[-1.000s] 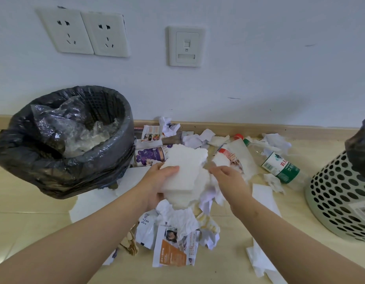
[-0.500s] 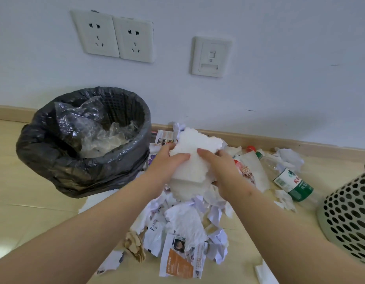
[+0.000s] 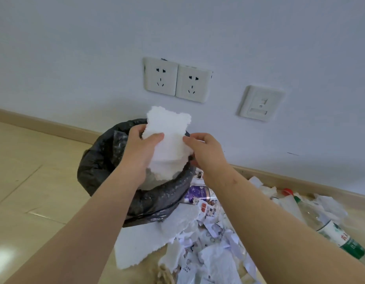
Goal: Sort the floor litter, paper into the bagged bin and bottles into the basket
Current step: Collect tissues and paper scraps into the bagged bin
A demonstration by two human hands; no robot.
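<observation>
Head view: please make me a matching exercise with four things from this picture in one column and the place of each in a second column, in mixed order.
Things
1. white paper stack
2. bagged bin
3. green-label bottle
4. double socket

Places
A. lying on the floor, at the right
B. on the wall
C. gripped by the left hand and the right hand
D. standing on the floor, under the hands

Pairs: 1-C, 2-D, 3-A, 4-B.
</observation>
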